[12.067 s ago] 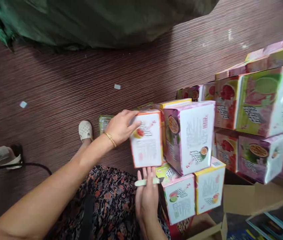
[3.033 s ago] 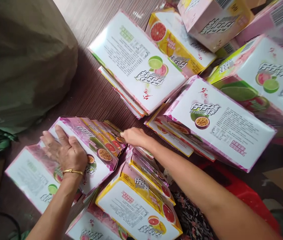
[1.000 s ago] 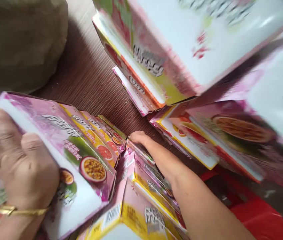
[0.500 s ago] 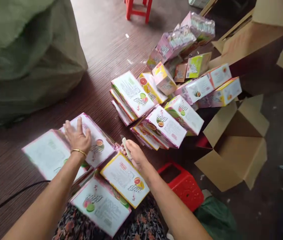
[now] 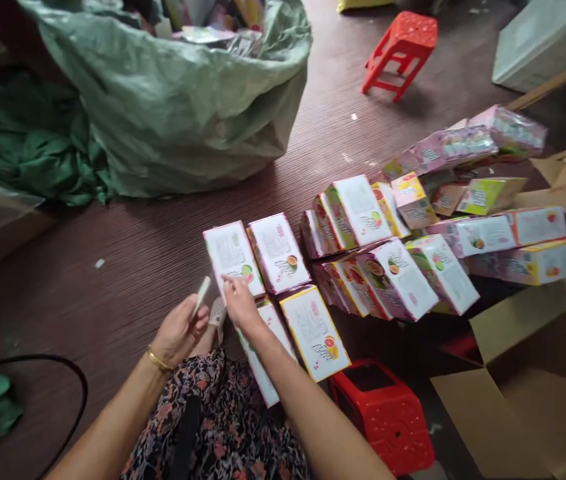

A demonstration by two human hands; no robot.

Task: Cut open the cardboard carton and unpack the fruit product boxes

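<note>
My left hand is closed around a utility knife with a pale handle, held over the floor left of the boxes. My right hand has its fingers curled together at the near-left side of a white fruit-print box; what is in them, if anything, is hidden. Beside that box lies a purple-edged box with a passion fruit picture. Closer to my lap are a yellow-edged grapefruit box and another white box, partly covered by my right forearm.
Rows of similar boxes stand to the right, with wrapped packs behind. An open carton and a red stool are at lower right. A large full sack stands ahead; another red stool is farther back.
The knife has passed from my right hand to my left. My left hand has left the box tops; my right hand has moved to the left box. The view has shifted left.
</note>
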